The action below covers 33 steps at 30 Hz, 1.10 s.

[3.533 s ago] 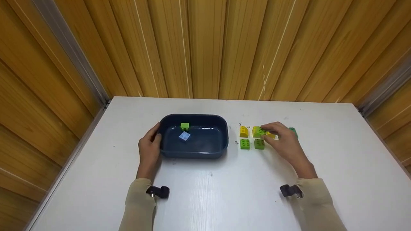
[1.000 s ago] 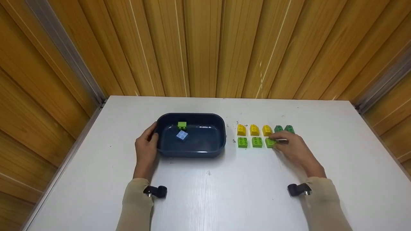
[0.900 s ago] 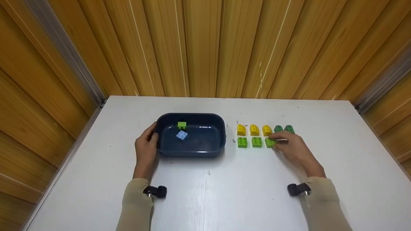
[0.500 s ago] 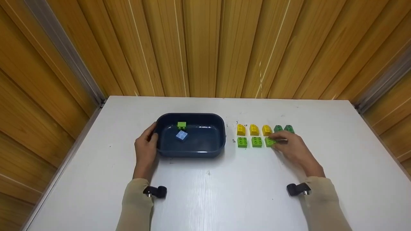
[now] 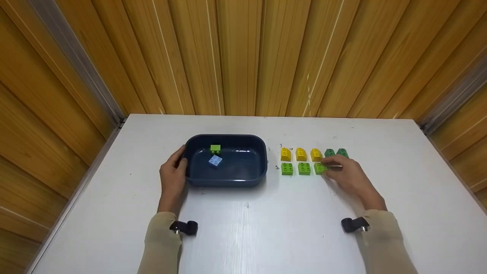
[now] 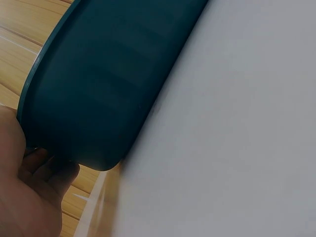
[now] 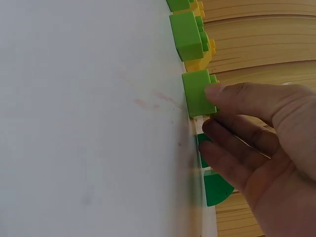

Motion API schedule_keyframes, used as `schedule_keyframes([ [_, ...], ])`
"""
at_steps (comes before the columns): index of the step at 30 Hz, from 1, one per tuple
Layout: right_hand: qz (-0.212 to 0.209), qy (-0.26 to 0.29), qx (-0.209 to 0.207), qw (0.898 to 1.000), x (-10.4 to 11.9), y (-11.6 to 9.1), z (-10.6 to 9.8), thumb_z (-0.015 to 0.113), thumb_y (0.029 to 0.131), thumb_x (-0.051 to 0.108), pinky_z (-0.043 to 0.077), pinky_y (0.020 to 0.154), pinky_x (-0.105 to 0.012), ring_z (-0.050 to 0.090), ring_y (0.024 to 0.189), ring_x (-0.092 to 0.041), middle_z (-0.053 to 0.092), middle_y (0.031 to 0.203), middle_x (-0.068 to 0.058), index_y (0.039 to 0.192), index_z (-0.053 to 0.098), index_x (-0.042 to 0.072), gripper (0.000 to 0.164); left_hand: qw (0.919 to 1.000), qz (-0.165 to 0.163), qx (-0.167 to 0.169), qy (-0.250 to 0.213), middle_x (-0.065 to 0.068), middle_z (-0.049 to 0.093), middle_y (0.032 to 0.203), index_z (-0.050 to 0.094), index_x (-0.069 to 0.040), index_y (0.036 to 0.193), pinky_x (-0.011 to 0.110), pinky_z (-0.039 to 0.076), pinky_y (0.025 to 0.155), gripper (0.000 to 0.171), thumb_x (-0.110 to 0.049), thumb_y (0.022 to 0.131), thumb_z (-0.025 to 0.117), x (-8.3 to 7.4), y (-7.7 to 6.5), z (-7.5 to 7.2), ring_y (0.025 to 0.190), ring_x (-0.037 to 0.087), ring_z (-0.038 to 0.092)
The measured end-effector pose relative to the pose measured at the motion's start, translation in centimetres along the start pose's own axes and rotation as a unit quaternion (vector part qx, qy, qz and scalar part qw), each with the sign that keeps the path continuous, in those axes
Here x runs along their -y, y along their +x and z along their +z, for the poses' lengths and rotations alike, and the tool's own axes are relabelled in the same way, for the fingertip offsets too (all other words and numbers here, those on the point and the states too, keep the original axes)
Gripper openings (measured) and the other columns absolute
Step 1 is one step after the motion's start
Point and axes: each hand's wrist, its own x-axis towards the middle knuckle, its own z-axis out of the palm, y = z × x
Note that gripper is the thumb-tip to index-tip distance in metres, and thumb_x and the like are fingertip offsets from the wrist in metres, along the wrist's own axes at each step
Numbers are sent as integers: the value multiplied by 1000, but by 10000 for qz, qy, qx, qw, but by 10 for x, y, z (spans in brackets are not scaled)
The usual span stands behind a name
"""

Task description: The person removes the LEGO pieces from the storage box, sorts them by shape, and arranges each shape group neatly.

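My left hand grips the left end of a dark blue rectangular tub, its thumb near the rim; in the left wrist view, curled fingers show at the tub's end. Inside the tub lie a lime green toy brick and a light blue brick. With thumb and fingertips, my right hand pinches a lime green building brick, which stands on the table at the right end of the front row. Two more lime green bricks, one in the middle and one at the left, complete that row.
Behind the front row stand yellow sloped bricks and two dark green bricks, partly behind my right fingers. The white table meets a wood-look panel wall at its back edge.
Since the oldest frame, my right hand has brought the lime green brick down to the front row's right end. Over the last second both hands have stayed nearly still.
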Motion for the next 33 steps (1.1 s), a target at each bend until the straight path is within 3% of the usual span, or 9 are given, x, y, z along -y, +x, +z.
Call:
schedule_keyframes([
  [7, 4, 102, -60, 9999, 4, -1, -6, 69, 101, 10, 47, 112, -59, 55, 135, -46, 58, 146, -24, 142, 65, 4, 42, 10000, 37, -54, 18, 16, 59, 151, 61, -1, 148, 39, 38, 121, 43, -1, 106, 53, 1, 1, -1, 145, 30, 50],
  [19, -416, 461, -386, 9973, 19, -3, -10, 76, 101, 16, 48, 112, -52, 62, 130, -39, 60, 146, -20, 141, 64, 3, 44, 10000, 11, -62, -43, 14, 59, 152, 61, -2, 149, 38, 37, 122, 43, -2, 107, 52, 0, 2, -3, 146, 28, 49],
  [33, -762, 655, -433, 9940, 45, 3, 5, 76, 100, 13, 50, 111, -51, 62, 130, -40, 66, 139, -18, 140, 64, 3, 43, 10000, 5, -44, 18, 13, 59, 152, 61, -1, 148, 40, 38, 122, 43, -1, 106, 52, 1, 1, 0, 146, 28, 49],
])
